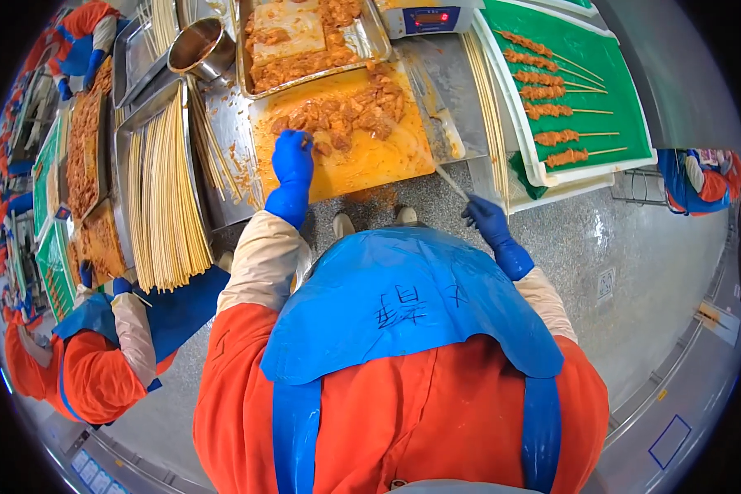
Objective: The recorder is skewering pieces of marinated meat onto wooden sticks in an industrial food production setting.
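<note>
My left hand (292,169), in a blue glove, is at the left side of a pile of marinated meat pieces (346,115) on a yellow cutting board (370,169). Its fingers are curled together, and what lies between them is hidden. My right hand (496,230), in a darker blue glove, is low beyond the board's near right corner. It is closed on a thin pale skewer (451,181), which points up and left over the board toward the meat.
Meat fills a metal tray (377,51) behind the board, beside a scale (432,18). Bare skewers (160,198) lie in a tray at left, near a metal pot (202,49). Loaded meat skewers (547,109) rest in a green-lined white tray (535,169) at right. Co-workers (99,362) stand left.
</note>
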`<state>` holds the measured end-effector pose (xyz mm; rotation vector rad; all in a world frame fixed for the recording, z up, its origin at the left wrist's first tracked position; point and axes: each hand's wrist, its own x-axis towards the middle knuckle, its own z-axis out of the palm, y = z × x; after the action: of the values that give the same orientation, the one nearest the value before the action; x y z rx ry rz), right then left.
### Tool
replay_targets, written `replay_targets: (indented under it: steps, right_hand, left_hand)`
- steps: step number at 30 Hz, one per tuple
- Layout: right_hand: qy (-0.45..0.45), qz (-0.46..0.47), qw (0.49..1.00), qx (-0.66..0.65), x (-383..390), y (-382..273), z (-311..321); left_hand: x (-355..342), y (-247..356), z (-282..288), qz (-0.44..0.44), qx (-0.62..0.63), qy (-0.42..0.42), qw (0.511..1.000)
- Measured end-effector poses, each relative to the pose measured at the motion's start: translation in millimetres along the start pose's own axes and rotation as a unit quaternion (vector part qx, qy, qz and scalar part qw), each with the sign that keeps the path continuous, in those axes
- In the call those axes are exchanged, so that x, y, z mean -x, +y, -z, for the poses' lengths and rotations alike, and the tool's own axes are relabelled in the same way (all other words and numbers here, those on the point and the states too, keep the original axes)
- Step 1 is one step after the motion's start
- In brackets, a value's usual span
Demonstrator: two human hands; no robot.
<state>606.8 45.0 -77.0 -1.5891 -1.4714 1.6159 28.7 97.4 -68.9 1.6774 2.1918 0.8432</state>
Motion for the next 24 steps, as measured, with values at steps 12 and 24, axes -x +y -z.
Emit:
replay_targets:
  steps: [12, 24]
  right_hand:
    - [-0.094, -0.083, 0.992, 0.023, 51, -11, -6]
    - [-0.095, 0.074, 0.990, 0.070, 24, 30, -19]
  left_hand:
    - [41, 13, -25, -0.134, 0.066, -0.079, 0.986]
    - [41, 23, -24, -0.145, 0.083, -0.132, 0.977]
